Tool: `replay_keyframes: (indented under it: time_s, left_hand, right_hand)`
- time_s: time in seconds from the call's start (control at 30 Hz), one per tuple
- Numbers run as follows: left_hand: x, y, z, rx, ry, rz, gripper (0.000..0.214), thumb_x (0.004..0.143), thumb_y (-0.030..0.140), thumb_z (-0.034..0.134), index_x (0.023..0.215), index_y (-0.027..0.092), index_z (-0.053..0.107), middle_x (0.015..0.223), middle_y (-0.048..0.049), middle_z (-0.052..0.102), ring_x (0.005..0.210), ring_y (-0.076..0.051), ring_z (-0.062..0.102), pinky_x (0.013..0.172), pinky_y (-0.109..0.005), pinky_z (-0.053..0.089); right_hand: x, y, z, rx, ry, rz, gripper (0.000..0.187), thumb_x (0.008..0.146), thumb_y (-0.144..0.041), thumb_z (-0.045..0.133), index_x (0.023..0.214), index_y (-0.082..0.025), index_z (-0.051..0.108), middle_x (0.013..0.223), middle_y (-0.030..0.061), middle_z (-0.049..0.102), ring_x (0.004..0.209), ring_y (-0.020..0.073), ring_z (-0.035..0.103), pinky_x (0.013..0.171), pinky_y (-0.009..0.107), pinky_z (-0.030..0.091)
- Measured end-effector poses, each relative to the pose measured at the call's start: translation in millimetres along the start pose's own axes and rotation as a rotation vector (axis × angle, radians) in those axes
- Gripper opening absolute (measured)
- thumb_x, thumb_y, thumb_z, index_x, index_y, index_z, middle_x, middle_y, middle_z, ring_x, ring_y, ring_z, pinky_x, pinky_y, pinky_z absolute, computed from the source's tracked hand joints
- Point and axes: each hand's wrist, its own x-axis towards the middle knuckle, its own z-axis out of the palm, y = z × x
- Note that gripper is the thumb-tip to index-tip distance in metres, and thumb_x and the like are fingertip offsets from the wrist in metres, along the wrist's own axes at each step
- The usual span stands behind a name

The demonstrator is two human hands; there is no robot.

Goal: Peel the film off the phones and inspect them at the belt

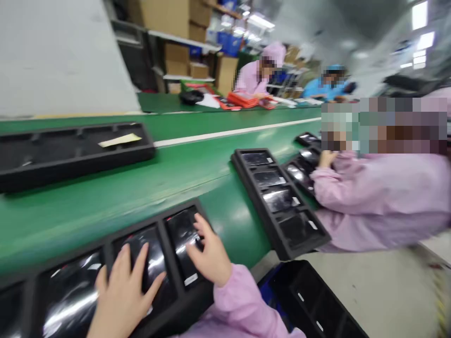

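A black foam tray [109, 239] lies in front of me, with a glossy black panel in each compartment I can see. My left hand [121, 293] rests, fingers spread, over a dark shiny panel [158, 256] and the divider to its left. At the tray's right end, my right hand [211, 256] reaches over the edge of another glossy panel [179, 234], thumb and fingers apart. That panel has a small white label at its lower end. Whether the fingertips press on the panels or only hover, I cannot tell. A further panel [70, 293] lies left of my left hand.
A second tray of labelled panels [271, 225] sits to the right, beside a co-worker in a pink smock [380, 202]. Behind lies a black tray [70, 164] holding a yellowish strip. More panels in a black tray [317, 300] are low at right. Other people work across the green bench [207, 145].
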Motion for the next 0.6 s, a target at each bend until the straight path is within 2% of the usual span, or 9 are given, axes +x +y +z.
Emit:
replay_keyframes:
  time_s: [0.07,0.13,0.2,0.3,0.43,0.53,0.6]
  left_hand:
    - [0.9,7.8,-5.1,0.114,-0.023,0.014,0.067,0.093,0.044,0.046,0.149,0.012,0.033,0.151,-0.0332,0.032,0.138,-0.047,0.040,0.107,-0.070,0.031]
    - [1.2,8.8,-13.2,0.121,-0.062,0.023,0.064,0.093,0.044,0.048,0.149,0.015,0.036,0.152,-0.0289,0.035,0.139,-0.041,0.041,0.109,-0.065,0.033]
    - [-3.8,2.3,-26.0,0.125,-0.060,-0.019,0.061,0.094,0.043,0.049,0.148,0.017,0.039,0.155,-0.0254,0.033,0.143,-0.040,0.036,0.111,-0.062,0.034]
    - [-25.9,-21.3,-55.4,0.163,0.005,-0.163,0.059,0.094,0.044,0.050,0.146,0.018,0.042,0.157,-0.0242,0.030,0.146,-0.044,0.028,0.111,-0.063,0.034]
    - [-71.1,-71.6,-95.9,0.245,0.072,-0.435,0.063,0.094,0.046,0.051,0.145,0.012,0.041,0.156,-0.0282,0.027,0.142,-0.054,0.027,0.105,-0.071,0.037]
    - [-99.6,-97.8,-105.6,0.256,0.075,-0.570,0.067,0.094,0.048,0.050,0.148,0.010,0.037,0.153,-0.0308,0.031,0.138,-0.055,0.034,0.100,-0.072,0.041]
    - [-110.1,-100.8,-99.4,0.238,0.052,-0.587,0.066,0.094,0.047,0.049,0.148,0.010,0.037,0.150,-0.0318,0.035,0.138,-0.052,0.037,0.101,-0.068,0.043]
  right_hand:
    - [-1.0,3.6,-6.7,-0.033,-0.083,0.042,0.078,0.080,-0.026,0.061,0.153,-0.018,0.033,0.133,0.0150,0.061,0.116,0.0263,0.062,0.100,0.046,0.051]
    - [-1.7,8.7,-8.5,-0.111,-0.151,0.041,0.077,0.085,-0.029,0.058,0.155,-0.019,0.028,0.132,0.0156,0.061,0.119,0.0275,0.061,0.102,0.050,0.050]
    - [-4.4,10.8,-5.0,-0.230,-0.151,-0.019,0.075,0.088,-0.033,0.056,0.156,-0.019,0.025,0.139,0.0163,0.054,0.126,0.0288,0.055,0.104,0.051,0.047]
    - [-12.7,5.6,6.7,-0.439,-0.062,-0.142,0.076,0.092,-0.035,0.055,0.157,-0.018,0.019,0.140,0.0182,0.048,0.131,0.0315,0.049,0.105,0.053,0.046]
    - [-18.5,-1.0,19.4,-0.657,0.077,-0.266,0.072,0.093,-0.037,0.053,0.155,-0.013,0.025,0.140,0.0231,0.043,0.132,0.0370,0.043,0.104,0.059,0.043]
    - [-17.6,4.7,21.4,-0.699,0.078,-0.295,0.066,0.095,-0.039,0.051,0.151,-0.012,0.032,0.142,0.0231,0.044,0.133,0.0365,0.042,0.105,0.057,0.043]
    - [-17.2,11.0,22.5,-0.709,0.041,-0.278,0.065,0.095,-0.042,0.050,0.149,-0.010,0.036,0.137,0.0234,0.049,0.128,0.0360,0.048,0.102,0.055,0.045]
